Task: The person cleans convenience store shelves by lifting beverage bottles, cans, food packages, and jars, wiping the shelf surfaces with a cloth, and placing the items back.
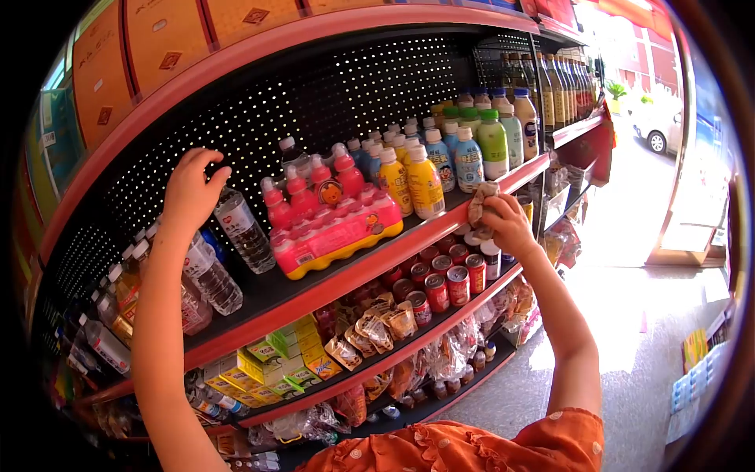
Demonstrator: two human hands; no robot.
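Observation:
My left hand [195,187] is raised over the upper shelf, fingers curved and apart, with nothing visible between them. Just beside and below it stands a clear water bottle [245,234], its top close to my thumb; whether they touch I cannot tell. To the right sits a shrink-wrapped pack of pink bottles [338,230]. My right hand [507,223] grips a crumpled greyish-brown cloth [481,203] against the red front edge [436,230] of that shelf. Yellow bottles [425,189] and a blue-labelled white bottle [469,161] stand close to the cloth.
Red cans [458,285], pouches [373,329] and yellow cartons [271,363] fill the shelf below. More drink bottles [126,291] line the left end. Glass bottles [554,86] stand at the far right. Beyond lies a bright doorway, with a car [661,130] outside.

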